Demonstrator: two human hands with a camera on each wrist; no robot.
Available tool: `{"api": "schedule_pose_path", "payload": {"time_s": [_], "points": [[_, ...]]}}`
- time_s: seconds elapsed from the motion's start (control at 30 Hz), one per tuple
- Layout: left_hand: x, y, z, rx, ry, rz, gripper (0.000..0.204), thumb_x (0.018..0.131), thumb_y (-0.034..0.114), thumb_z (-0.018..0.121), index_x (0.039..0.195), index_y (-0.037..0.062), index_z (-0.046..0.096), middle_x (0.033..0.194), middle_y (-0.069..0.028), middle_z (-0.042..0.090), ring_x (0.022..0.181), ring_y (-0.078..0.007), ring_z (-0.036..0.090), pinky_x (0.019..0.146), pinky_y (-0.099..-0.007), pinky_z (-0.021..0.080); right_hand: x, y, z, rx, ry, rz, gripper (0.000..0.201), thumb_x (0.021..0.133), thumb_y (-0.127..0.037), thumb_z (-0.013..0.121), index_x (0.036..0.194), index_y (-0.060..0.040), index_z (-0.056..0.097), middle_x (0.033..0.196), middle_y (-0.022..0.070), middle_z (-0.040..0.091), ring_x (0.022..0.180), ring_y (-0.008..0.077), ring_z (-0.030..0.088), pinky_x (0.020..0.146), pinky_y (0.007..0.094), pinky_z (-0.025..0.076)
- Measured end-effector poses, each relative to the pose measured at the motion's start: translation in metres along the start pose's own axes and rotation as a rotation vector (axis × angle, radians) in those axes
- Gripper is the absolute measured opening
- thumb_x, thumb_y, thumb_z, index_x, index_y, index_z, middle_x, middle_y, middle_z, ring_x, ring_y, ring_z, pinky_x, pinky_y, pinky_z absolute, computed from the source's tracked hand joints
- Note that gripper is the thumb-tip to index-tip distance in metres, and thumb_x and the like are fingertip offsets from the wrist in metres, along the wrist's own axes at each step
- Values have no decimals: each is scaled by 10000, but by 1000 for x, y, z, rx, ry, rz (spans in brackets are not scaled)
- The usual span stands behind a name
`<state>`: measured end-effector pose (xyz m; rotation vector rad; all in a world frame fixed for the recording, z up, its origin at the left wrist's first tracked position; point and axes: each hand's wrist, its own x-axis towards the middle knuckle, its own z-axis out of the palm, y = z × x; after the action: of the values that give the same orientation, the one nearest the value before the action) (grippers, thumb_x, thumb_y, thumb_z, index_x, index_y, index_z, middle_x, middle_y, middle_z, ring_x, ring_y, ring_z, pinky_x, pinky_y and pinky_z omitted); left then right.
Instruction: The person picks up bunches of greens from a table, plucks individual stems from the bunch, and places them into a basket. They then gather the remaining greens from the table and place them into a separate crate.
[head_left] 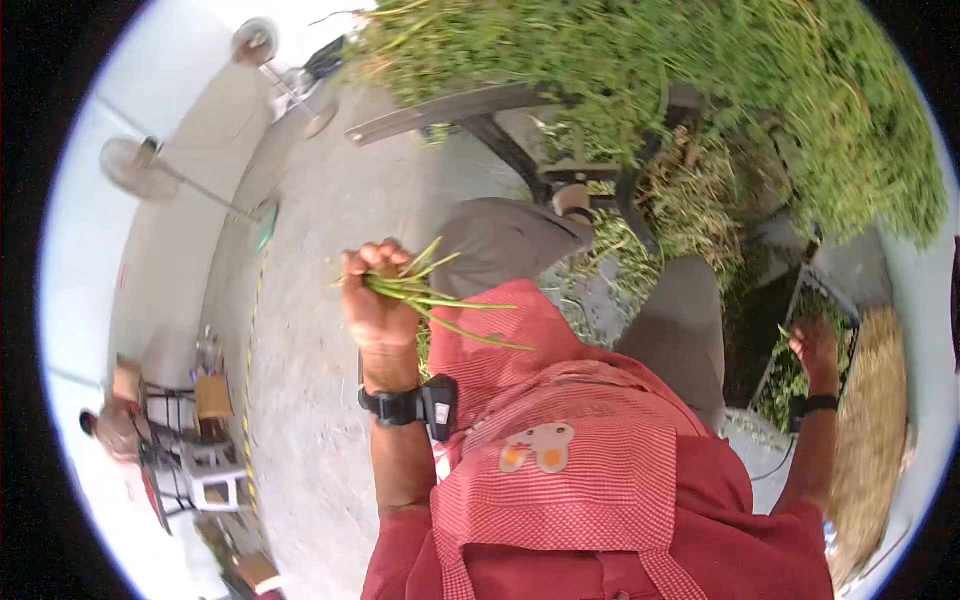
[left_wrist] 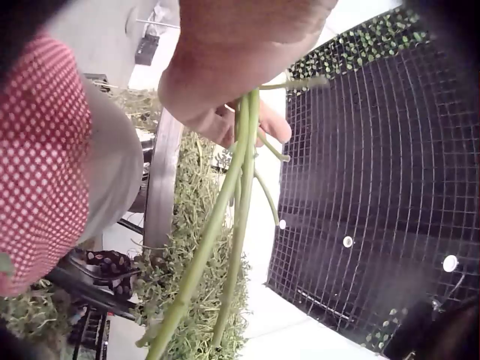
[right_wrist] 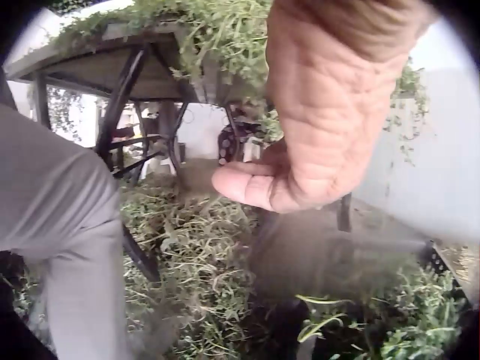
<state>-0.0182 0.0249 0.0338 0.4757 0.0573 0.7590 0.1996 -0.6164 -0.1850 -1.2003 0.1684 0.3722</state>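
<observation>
My left hand [head_left: 380, 305] grips a small bunch of green stems [head_left: 450, 300] out to the left of the apron. In the left wrist view the thick cut stems [left_wrist: 199, 259] run down from the curled fingers. My right hand [head_left: 815, 350] is over a dark crate [right_wrist: 444, 264] with leafy greens [head_left: 778, 408] in it, low on the right. Its thumb and fingers are loosely bent, and no stem shows between them in the right wrist view. Pale green stems [right_wrist: 322, 322] appear below that hand, over the greens.
A big heap of leafy greens [head_left: 700, 60] covers a dark-edged table [head_left: 430, 112] ahead. Stalks [head_left: 690, 195] lie piled under it by my legs. A straw-coloured mat [head_left: 880, 430] is at the right. Standing fans [head_left: 140, 168] and a seated person [head_left: 120, 430] are at the left.
</observation>
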Motion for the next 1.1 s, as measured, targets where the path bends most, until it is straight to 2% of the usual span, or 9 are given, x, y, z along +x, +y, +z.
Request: {"api": "schedule_pose_path", "payload": {"time_s": [0.07,0.2,0.27,0.37,0.43,0.63,0.83,0.93,1.1], "points": [[-4,4,1,-33,-85,-7,297,951,209,378,694,75,445,725,-56,514,759,-207,512,753,-356,472,2,4,41,12,-55,28,390,918,-372,482,1155,-62,481,1028,106,586,776,187,586,604,316,507],[-3,4,-2,-53,-81,-33,364,972,337,338,713,108,452,774,-64,549,871,-253,547,841,-404,469,5,22,113,-231,-51,87,531,895,-420,509,1275,-60,421,1212,138,501,1005,242,554,768,364,495],[-8,8,11,-50,110,-22,333,978,293,336,726,99,439,724,-43,468,811,-226,510,816,-404,464,11,36,136,-359,-34,65,581,885,-428,524,1316,-62,392,1299,152,442,1109,261,516,826,376,477],[-6,8,-2,-84,-99,-43,341,967,339,360,736,106,456,744,-35,455,827,-222,519,814,-408,460,27,60,174,-704,-192,-153,670,858,-432,557,1364,-55,333,1416,172,287,1258,287,369,943,391,397],[-9,12,-1,-10,-223,-59,333,954,367,391,753,114,473,798,-26,473,842,-209,526,805,-400,460,19,66,225,-1244,-274,-225,736,819,-464,583,1387,-87,305,1471,174,155,1345,340,194,1043,475,259],[-17,15,20,18,-221,-69,320,948,374,405,776,116,484,888,-33,515,867,-198,530,802,-388,477,27,68,245,-1571,-210,-386,544,836,-364,588,1293,-99,457,1351,203,379,1256,377,339,999,474,312],[-17,-7,37,-51,-184,-147,334,950,375,393,774,110,493,922,-43,541,939,-220,532,882,-439,460,-96,-41,423,-966,-499,-822,230,707,-121,693,927,-61,663,939,85,628,884,249,585,793,319,457],[-17,-23,37,-101,-204,-188,339,950,383,388,777,113,500,934,-49,564,954,-227,543,901,-443,450,-127,-55,464,-885,-726,-1038,261,671,-168,730,914,-93,671,828,48,602,752,221,555,688,322,442],[-21,-46,41,-59,-193,-204,352,952,403,368,790,120,503,959,-73,605,965,-235,565,941,-446,426,-119,-29,489,-943,-687,-1073,268,654,-219,740,871,-86,655,809,36,584,755,228,540,674,342,415]]}}
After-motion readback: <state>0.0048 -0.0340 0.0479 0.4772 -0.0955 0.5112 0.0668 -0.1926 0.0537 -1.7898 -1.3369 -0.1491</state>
